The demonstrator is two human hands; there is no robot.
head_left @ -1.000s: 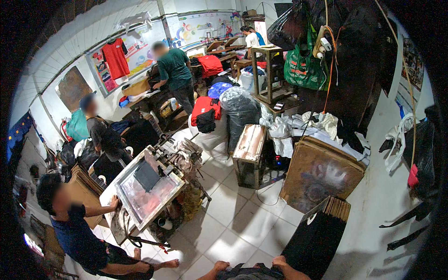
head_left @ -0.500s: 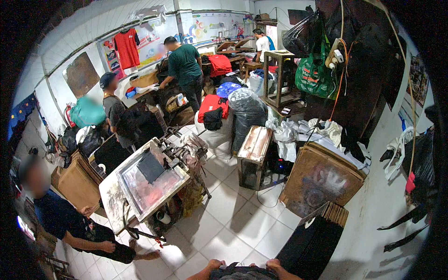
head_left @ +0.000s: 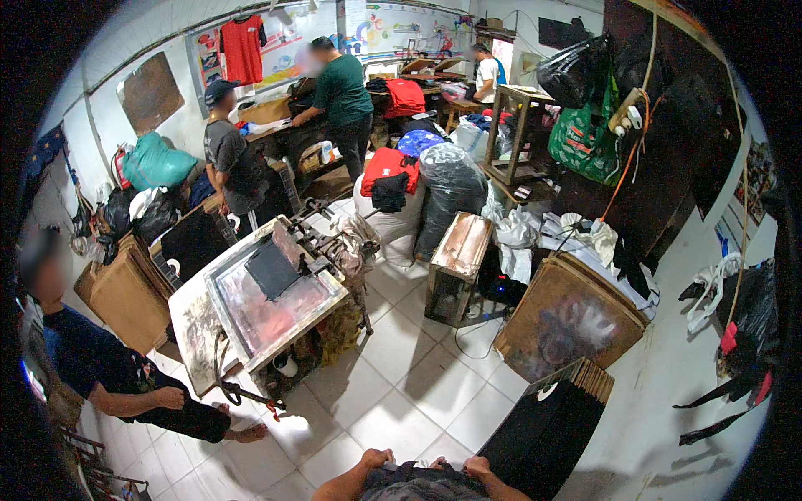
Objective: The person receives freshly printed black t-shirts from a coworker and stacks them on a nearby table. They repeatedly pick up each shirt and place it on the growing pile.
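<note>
Low in the view, my left hand (head_left: 378, 458) is closed, its thumb side up, at the left of my waist. My right hand (head_left: 477, 467) is closed too, at the right side, level with it. Between them dark grey cloth (head_left: 426, 480) covers my middle, and both fists rest at its upper edge. What the fingers grip, if anything, is hidden. A stack of boards with black covering (head_left: 543, 430) stands just beyond my right hand.
A screen-printing frame (head_left: 276, 288) sits on a stand at left. Beside it stands a person in dark clothes (head_left: 109, 367); two more people work farther back. Wooden boards (head_left: 568, 317) lean at right, near a wooden box stand (head_left: 458, 267). Stuffed sacks (head_left: 451, 192) stand mid-room on tile floor.
The whole view has shifted slightly, and my closed hands show higher and a little to the left. The person in the cap now stands more upright.
</note>
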